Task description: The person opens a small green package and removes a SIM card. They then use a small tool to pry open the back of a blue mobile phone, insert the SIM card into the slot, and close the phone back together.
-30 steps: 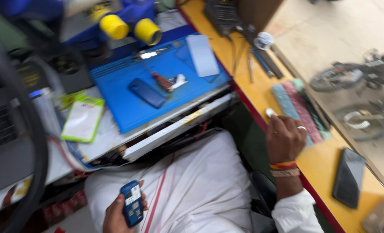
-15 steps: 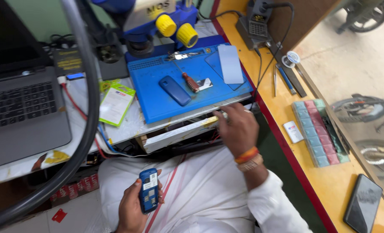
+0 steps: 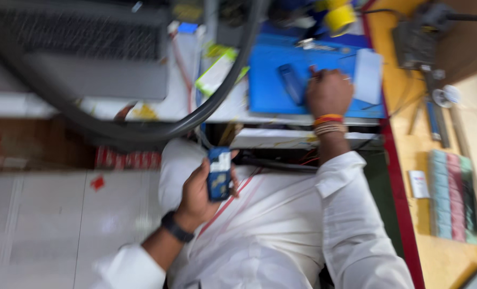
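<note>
Phone [image 3: 218, 174], small and blue, stands upright in the left hand [image 3: 198, 191], which grips it over the lap, below the bench edge. Right hand [image 3: 328, 92] rests knuckles-up on the blue mat [image 3: 270, 80], fingers curled; whether it pinches anything cannot be told through the blur. A dark blue case [image 3: 291, 83] lies just beside it, a white card [image 3: 368, 76] on its other side.

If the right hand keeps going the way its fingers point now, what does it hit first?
The right hand points up across the blue mat. First in line looks like the yellow-capped tool at the mat's far edge; blur leaves depth unclear.
</note>
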Action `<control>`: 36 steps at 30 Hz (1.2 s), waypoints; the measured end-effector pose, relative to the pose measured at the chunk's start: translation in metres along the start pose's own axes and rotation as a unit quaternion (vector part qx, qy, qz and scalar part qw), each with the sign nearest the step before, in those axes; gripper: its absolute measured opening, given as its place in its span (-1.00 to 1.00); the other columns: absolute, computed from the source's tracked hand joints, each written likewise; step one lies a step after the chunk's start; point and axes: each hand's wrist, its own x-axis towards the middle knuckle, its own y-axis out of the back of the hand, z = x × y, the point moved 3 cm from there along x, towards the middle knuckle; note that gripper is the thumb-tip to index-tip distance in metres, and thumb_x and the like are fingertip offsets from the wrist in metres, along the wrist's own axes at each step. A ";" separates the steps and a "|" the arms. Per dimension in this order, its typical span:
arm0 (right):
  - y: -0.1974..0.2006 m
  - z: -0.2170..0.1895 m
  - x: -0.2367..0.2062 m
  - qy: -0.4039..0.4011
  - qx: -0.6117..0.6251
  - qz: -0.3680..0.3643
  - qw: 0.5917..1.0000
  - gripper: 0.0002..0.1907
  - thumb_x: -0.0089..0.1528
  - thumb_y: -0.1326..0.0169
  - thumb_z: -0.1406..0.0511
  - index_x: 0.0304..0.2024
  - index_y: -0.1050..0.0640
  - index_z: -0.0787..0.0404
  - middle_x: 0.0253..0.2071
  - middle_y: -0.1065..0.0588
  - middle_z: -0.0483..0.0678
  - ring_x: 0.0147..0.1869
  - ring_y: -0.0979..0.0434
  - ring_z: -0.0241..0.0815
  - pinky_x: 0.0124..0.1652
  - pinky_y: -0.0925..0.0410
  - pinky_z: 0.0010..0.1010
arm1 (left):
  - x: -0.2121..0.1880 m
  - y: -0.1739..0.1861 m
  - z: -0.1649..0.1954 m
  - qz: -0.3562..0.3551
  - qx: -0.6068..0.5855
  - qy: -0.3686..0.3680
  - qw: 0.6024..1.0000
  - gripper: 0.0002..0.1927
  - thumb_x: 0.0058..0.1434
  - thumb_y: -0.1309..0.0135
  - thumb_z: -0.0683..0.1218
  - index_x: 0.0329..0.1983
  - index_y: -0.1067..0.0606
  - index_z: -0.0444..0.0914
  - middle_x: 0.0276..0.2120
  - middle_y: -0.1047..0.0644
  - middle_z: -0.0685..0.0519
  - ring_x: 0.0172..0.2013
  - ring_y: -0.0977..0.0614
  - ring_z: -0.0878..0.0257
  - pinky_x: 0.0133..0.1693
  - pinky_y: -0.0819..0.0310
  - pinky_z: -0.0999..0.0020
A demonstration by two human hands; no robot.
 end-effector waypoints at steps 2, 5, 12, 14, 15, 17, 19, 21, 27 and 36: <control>0.000 0.002 -0.003 0.027 -0.003 0.031 0.999 -0.64 0.37 -0.16 0.09 -0.39 -0.67 0.19 -0.37 -0.55 0.15 -0.26 -0.53 0.22 -0.31 -0.32 0.08 | -0.002 0.004 -0.001 0.008 -0.025 0.021 0.999 -0.25 0.48 0.23 0.27 0.48 -0.23 -0.38 -0.16 -0.56 -0.05 -0.21 -0.63 0.11 -0.23 -0.64 0.06; 0.022 0.004 -0.023 0.043 0.068 0.093 0.992 -0.83 0.30 -0.21 0.32 -0.11 -0.60 0.30 -0.18 -0.54 0.11 -0.16 -0.58 0.10 -0.19 -0.41 -0.06 | -0.008 0.004 0.002 -0.006 -0.023 0.012 1.000 -0.28 0.48 0.26 0.29 0.52 -0.19 -0.24 -0.20 -0.54 -0.04 -0.21 -0.63 0.12 -0.20 -0.64 0.07; 0.089 -0.030 -0.135 0.013 0.518 0.078 0.852 -0.76 0.39 -0.23 0.66 0.02 -0.48 0.47 0.01 -0.45 -0.01 0.13 -0.66 -0.15 0.18 -0.56 -0.38 | -0.005 -0.001 -0.002 -0.004 -0.024 0.014 1.000 -0.31 0.50 0.28 0.26 0.48 -0.23 -0.30 -0.21 -0.57 -0.12 -0.21 -0.66 0.08 -0.10 -0.65 0.02; 0.101 -0.046 -0.161 -0.026 0.598 0.045 0.800 -0.72 0.36 -0.22 0.61 0.08 -0.48 0.45 0.06 -0.43 -0.03 0.09 -0.65 -0.13 0.11 -0.55 -0.35 | -0.005 -0.002 -0.008 0.010 -0.007 0.025 1.000 -0.31 0.50 0.29 0.25 0.45 -0.26 -0.34 -0.20 -0.57 -0.14 -0.22 -0.67 0.08 -0.11 -0.66 0.03; 0.108 -0.054 -0.173 -0.031 0.612 0.040 0.789 -0.71 0.37 -0.21 0.61 0.10 -0.47 0.45 0.01 -0.43 -0.03 0.05 -0.65 -0.14 0.08 -0.57 -0.33 | -0.006 -0.003 -0.010 0.010 0.015 0.021 1.000 -0.33 0.51 0.28 0.24 0.42 -0.27 -0.35 -0.19 -0.58 -0.16 -0.22 -0.67 0.08 -0.13 -0.67 0.05; 0.120 -0.067 -0.192 -0.038 0.641 0.029 0.766 -0.69 0.37 -0.19 0.59 0.14 -0.46 0.45 -0.08 -0.43 -0.02 -0.02 -0.64 -0.16 0.02 -0.61 -0.29 | -0.009 -0.007 -0.012 0.006 0.060 0.010 0.998 -0.36 0.52 0.27 0.22 0.37 -0.30 -0.38 -0.18 -0.59 -0.19 -0.24 -0.68 0.07 -0.15 -0.67 0.08; 0.135 -0.076 -0.208 -0.019 0.627 0.061 0.776 -0.66 0.41 -0.12 0.57 0.20 -0.39 0.42 0.06 -0.42 0.03 0.03 -0.64 -0.10 0.03 -0.61 -0.29 | -0.015 -0.012 -0.012 -0.001 0.091 0.008 0.996 -0.45 0.51 0.23 0.14 0.32 -0.33 -0.36 -0.17 -0.59 -0.21 -0.24 -0.69 0.08 -0.18 -0.68 0.13; 0.149 -0.079 -0.220 0.013 0.604 0.105 0.790 -0.62 0.42 -0.08 0.55 0.26 -0.34 0.38 0.14 -0.38 0.05 0.04 -0.64 -0.08 0.04 -0.60 -0.25 | -0.020 -0.019 -0.015 -0.008 0.123 0.016 0.992 -0.55 0.48 0.18 0.05 0.26 -0.33 -0.35 -0.12 -0.58 -0.22 -0.21 -0.69 0.04 -0.19 -0.69 0.15; 0.173 -0.076 -0.257 0.127 0.485 0.207 0.840 -0.55 0.40 -0.05 0.55 0.29 -0.26 0.27 0.15 -0.32 0.12 0.12 -0.65 0.03 -0.06 -0.58 -0.33 | -0.042 -0.044 -0.031 -0.086 0.155 0.038 0.983 -0.68 0.41 0.12 -0.14 0.19 -0.26 -0.33 0.04 -0.51 -0.26 -0.04 -0.69 -0.08 -0.08 -0.72 0.09; 0.174 -0.072 -0.274 0.147 0.464 0.200 0.851 -0.52 0.39 -0.04 0.56 0.31 -0.25 0.23 0.13 -0.32 0.15 0.12 -0.64 -0.01 -0.07 -0.56 -0.36 | -0.053 -0.059 -0.042 -0.093 0.171 0.045 0.980 -0.65 0.40 0.14 -0.15 0.23 -0.26 -0.32 0.04 -0.53 -0.27 -0.05 -0.69 -0.08 -0.10 -0.71 0.08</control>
